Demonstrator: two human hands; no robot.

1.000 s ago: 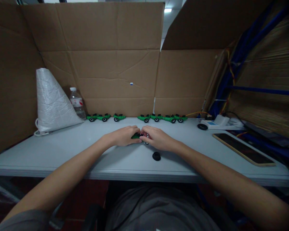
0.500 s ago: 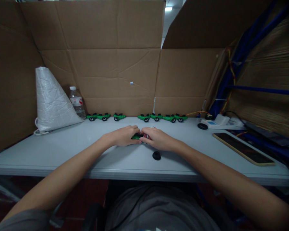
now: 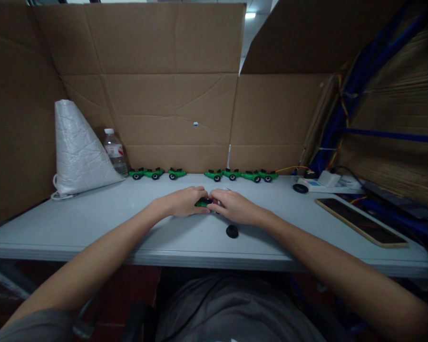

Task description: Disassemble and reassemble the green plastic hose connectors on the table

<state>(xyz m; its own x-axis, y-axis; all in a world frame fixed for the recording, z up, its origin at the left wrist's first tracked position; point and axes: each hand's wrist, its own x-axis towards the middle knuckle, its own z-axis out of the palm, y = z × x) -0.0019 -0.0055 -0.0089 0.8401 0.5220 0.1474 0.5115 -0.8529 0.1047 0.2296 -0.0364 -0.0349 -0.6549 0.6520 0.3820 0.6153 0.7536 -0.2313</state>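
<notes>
Just above the middle of the table, my left hand (image 3: 186, 201) is closed around a small green toy car (image 3: 202, 203), most of it hidden by the fingers. My right hand (image 3: 234, 206) meets it from the other side, thumb and fingers pinched together at the car's right end. What those right fingers hold is covered, and I cannot make it out. A round black piece (image 3: 232, 231) lies on the white table (image 3: 157, 237) just below my right hand.
Several green toy cars (image 3: 231, 175) stand along the cardboard wall (image 3: 164, 109). At left are a white wrapped cone-shaped bundle (image 3: 80, 152) and a water bottle (image 3: 114, 152). At right lie a phone (image 3: 360, 221), a power strip (image 3: 330, 184) and a black disc (image 3: 300, 188).
The view has shifted very slightly. Both hands keep nearly the same place and grip at the green toy car.
</notes>
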